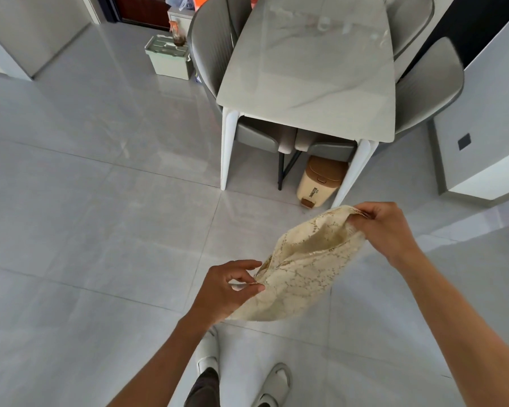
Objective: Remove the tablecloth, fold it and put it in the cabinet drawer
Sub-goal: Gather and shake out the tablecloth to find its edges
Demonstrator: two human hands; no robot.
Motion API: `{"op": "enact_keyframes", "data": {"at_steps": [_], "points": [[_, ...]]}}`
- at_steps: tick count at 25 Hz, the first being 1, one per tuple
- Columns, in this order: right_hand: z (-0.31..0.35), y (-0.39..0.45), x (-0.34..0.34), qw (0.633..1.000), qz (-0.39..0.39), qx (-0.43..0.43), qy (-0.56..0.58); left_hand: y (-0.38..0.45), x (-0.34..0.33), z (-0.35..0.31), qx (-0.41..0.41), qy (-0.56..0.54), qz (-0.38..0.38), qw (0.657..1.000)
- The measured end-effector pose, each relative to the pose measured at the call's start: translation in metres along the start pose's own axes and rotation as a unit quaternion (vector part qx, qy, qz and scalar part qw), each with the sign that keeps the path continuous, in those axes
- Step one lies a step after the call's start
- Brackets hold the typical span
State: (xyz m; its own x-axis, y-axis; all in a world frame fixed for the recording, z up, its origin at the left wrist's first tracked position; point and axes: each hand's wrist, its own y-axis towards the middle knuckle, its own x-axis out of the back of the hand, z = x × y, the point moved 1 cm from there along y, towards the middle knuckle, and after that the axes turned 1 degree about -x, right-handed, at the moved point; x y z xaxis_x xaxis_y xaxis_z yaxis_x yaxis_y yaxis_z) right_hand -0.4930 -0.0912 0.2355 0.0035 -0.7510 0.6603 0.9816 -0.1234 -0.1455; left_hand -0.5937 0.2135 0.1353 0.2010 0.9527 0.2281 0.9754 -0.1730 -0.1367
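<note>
The cream lace tablecloth (301,265) hangs folded into a small bundle in the air above the floor, in front of the table. My right hand (384,227) pinches its upper right corner. My left hand (229,287) pinches its lower left edge between thumb and fingers. The cloth sags between the two hands. The marble-look table (312,71) stands bare behind it. No cabinet drawer can be made out in this view.
Grey chairs (212,45) are tucked around the table. A cream and brown bin (319,180) sits under it. A pale green box (168,57) stands on the floor at the back left. A white cabinet (488,136) is at the right. Grey tiled floor spreads to the left.
</note>
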Motion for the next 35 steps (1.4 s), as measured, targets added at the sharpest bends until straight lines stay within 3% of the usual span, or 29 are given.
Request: {"op": "enact_keyframes", "data": {"at_steps": [8, 14, 20, 28, 35], "points": [[0.003, -0.01, 0.009, 0.994, 0.104, 0.043, 0.003, 0.044, -0.029, -0.009, -0.064, 0.138, 0.026, 0.988], [0.007, -0.023, 0.031, 0.979, 0.187, 0.074, 0.046, 0.065, -0.034, -0.011, -0.074, 0.145, 0.054, 0.985], [0.013, -0.023, 0.043, 0.984, 0.154, 0.093, 0.016, 0.054, -0.064, -0.019, -0.115, 0.153, 0.138, 0.972], [0.008, -0.028, 0.045, 0.988, 0.123, 0.092, -0.002, 0.04, -0.095, -0.027, -0.137, 0.143, 0.091, 0.976], [0.003, -0.031, 0.05, 0.986, 0.14, 0.092, 0.003, 0.051, -0.097, -0.019, -0.083, 0.163, 0.024, 0.983]]}}
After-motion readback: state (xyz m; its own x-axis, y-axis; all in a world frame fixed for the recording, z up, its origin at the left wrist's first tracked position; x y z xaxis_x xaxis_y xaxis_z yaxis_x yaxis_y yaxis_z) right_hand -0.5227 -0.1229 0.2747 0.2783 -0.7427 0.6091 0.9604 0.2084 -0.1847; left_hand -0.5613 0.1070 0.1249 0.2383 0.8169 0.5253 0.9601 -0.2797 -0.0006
